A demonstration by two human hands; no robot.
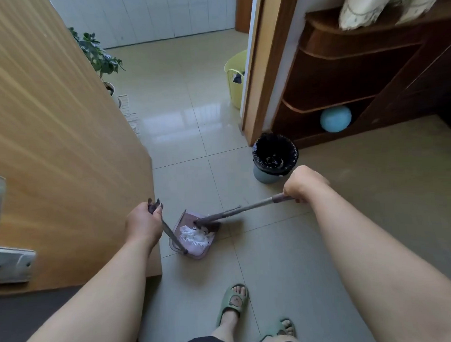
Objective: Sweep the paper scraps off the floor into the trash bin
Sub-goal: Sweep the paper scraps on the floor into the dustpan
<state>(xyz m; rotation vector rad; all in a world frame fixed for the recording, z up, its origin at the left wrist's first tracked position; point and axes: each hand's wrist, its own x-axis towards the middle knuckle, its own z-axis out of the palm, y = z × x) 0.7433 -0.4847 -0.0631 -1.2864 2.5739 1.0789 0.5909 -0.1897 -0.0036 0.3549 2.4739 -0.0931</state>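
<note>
A purple dustpan (179, 225) rests on the tiled floor in front of me, holding a heap of white paper scraps (194, 236). My left hand (143, 222) grips the top of the dustpan's long handle. My right hand (303, 184) is closed around the broom handle (243, 210), which slants down to the left; the broom head sits at the pan's mouth, touching the scraps. A small grey trash bin (265, 173) lined with a black bag stands on the floor to the right, beyond the dustpan, just past my right hand.
An open wooden door (59, 140) fills the left side. A door frame (264, 67) and a dark wooden shelf unit (356, 71) with a blue ball (335, 119) stand at the right. A green basket (235, 78) and a potted plant (97, 55) lie beyond. My slippered feet (233, 303) are below.
</note>
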